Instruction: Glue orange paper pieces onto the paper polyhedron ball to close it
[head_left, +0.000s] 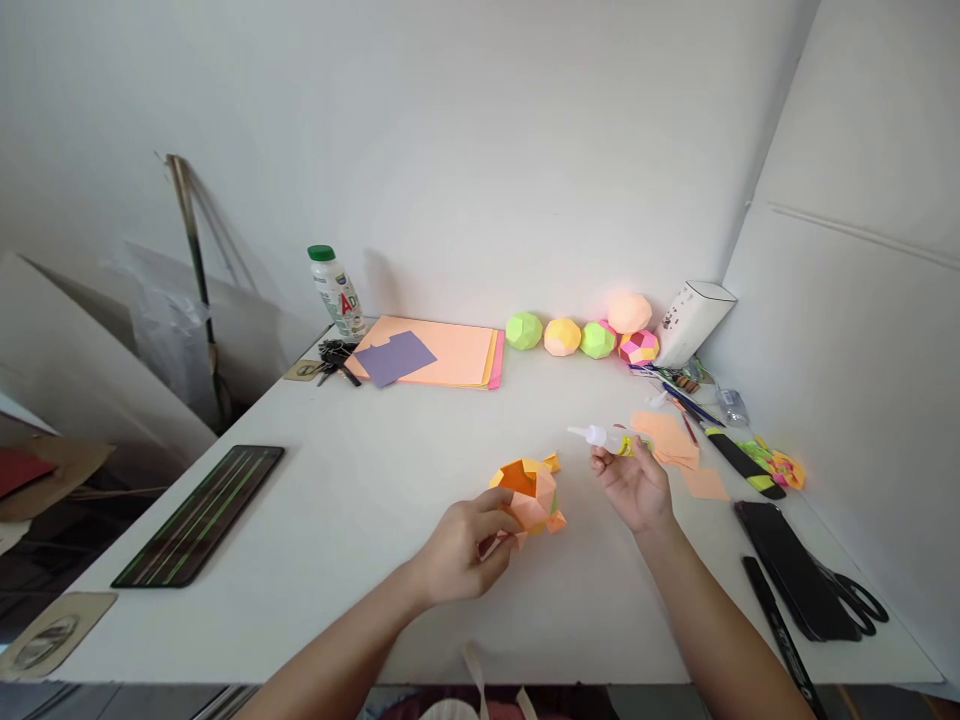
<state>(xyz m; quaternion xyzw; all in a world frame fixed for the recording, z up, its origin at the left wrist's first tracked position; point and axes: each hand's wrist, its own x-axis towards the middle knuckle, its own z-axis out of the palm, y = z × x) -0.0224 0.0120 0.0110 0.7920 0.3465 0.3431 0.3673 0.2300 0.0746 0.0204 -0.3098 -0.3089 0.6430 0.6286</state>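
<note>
My left hand (466, 545) grips an unfinished paper ball (527, 493) of orange, peach and yellow folded pieces, held just above the white table (360, 500). Its open top faces up. My right hand (634, 483) holds a small clear glue bottle (604, 437) with a yellow label, its white nozzle pointing left toward the ball. The nozzle is a short gap away from the paper.
Loose peach paper squares (675, 450) lie right of my right hand. Several finished paper balls (581, 336) line the back wall beside a white box (691, 322). A paper stack (442, 352), drink bottle (337, 292), keys (334, 358), black tablet (202, 512), phone (791, 565) and scissors (855, 597) lie around.
</note>
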